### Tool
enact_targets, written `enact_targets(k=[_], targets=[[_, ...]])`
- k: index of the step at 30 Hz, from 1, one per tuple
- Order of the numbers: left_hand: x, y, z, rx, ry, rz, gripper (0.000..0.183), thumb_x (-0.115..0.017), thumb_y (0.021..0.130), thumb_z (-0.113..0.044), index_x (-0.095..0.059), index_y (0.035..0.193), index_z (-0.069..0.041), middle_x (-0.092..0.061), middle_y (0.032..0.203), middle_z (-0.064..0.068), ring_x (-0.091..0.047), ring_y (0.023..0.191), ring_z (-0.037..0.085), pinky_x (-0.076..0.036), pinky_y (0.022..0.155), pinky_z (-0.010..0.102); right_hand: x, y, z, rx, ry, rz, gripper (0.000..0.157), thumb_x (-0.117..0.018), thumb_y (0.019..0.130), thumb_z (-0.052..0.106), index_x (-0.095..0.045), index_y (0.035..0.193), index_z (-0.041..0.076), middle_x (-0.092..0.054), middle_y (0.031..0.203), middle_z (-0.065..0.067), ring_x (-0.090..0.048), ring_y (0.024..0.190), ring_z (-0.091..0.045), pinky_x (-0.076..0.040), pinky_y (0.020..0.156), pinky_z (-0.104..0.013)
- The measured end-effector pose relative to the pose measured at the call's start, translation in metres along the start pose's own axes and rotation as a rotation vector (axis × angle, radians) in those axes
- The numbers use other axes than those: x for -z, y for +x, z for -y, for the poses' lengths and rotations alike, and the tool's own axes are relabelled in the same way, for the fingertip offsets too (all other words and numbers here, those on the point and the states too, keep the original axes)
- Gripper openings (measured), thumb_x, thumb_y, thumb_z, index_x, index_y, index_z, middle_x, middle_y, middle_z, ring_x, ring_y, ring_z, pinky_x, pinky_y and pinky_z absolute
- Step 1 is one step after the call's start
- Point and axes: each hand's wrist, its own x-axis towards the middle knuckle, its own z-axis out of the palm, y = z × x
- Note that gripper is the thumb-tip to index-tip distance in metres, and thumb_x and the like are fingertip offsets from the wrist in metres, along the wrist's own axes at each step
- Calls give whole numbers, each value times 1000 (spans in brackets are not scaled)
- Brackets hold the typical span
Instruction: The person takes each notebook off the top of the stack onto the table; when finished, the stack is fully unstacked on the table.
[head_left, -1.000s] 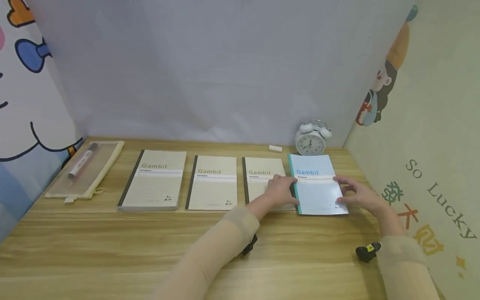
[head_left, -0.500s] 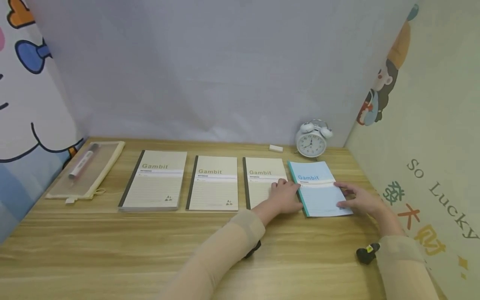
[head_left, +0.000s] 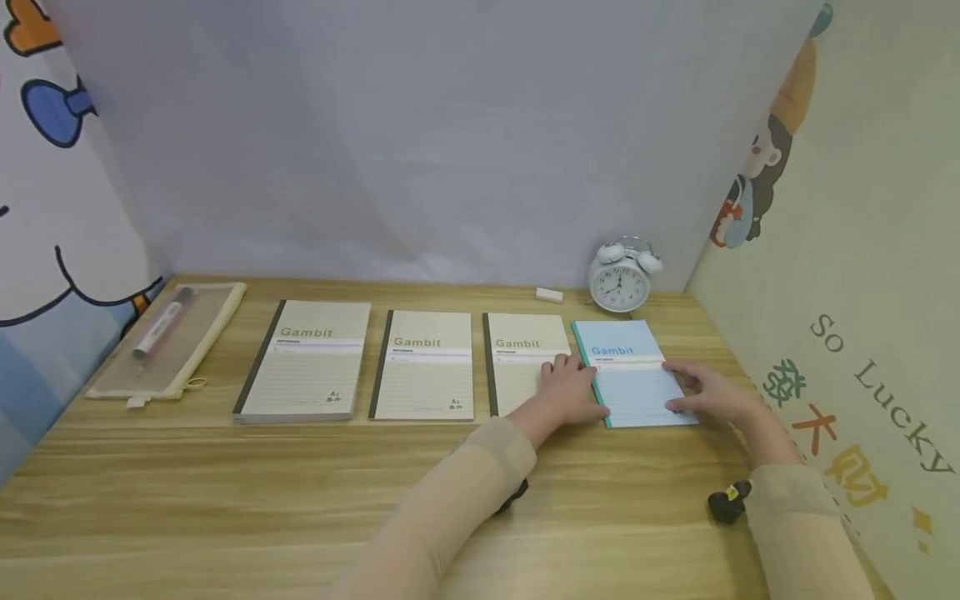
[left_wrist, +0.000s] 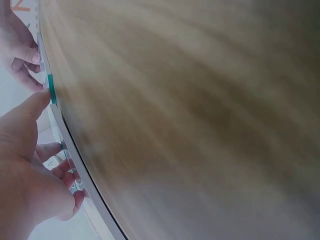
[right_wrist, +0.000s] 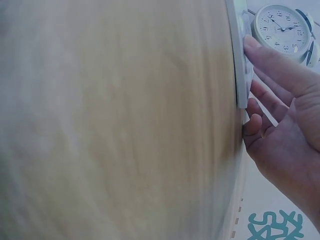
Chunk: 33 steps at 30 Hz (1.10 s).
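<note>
A blue notebook with a teal spine lies on the table at the right end of a row of notebooks. My left hand is over the lower right of a small cream notebook, partly hiding it. Its fingertips and thumb touch the blue notebook's teal spine. At the opposite edge, my right hand touches the blue notebook with thumb and forefinger spread apart. In the right wrist view its thumb rests on the notebook's edge, with the other fingers bent behind.
Another cream notebook and a thicker, larger one lie to the left. A mesh pouch with a marker is at far left. A white alarm clock and an eraser stand along the back.
The blue notebook has come down and toward me, away from the clock, and now lies beside the cream one. My left hand has shifted slightly right along with it.
</note>
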Motion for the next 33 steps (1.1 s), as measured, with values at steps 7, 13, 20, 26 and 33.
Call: enact_targets(k=[7,13,20,26,33], targets=[[4,-4,3,-10,-22,-11,73,-59,81,-63,-43,142,-26,-42,139,0,-35,124,19,-31,98,37,0,3,1,37,-33,-5,78,-74,82,24,-33,140,-9,-23,145,-36,-24,129,-56,-25,103,-64],[17,-11,7,-58,-72,-40,71,-64,81,-58,-44,141,-25,-44,141,-2,-36,124,21,-32,95,36,3,4,12,27,-84,-5,80,-71,84,29,-29,144,-3,-26,145,-33,-35,122,-53,-33,97,-64],[36,-23,14,-105,-133,-62,70,-65,81,-56,-45,141,-26,-43,143,0,-35,128,24,-33,97,41,12,7,42,54,-120,-29,75,-68,88,29,-29,146,2,-31,145,-27,-40,117,-45,-42,85,-54],[57,-39,29,-139,-180,-42,69,-63,84,-55,-42,143,-26,-39,146,2,-30,133,27,-29,102,47,17,11,72,125,-180,-57,71,-67,88,31,-33,145,4,-40,140,-26,-44,111,-38,-44,79,-43],[85,-59,43,-191,-103,-76,72,-61,84,-57,-38,145,-25,-42,144,2,-30,133,27,-31,100,47,17,17,116,224,-202,-71,70,-67,88,31,-34,144,4,-44,136,-23,-45,109,-35,-44,78,-41]])
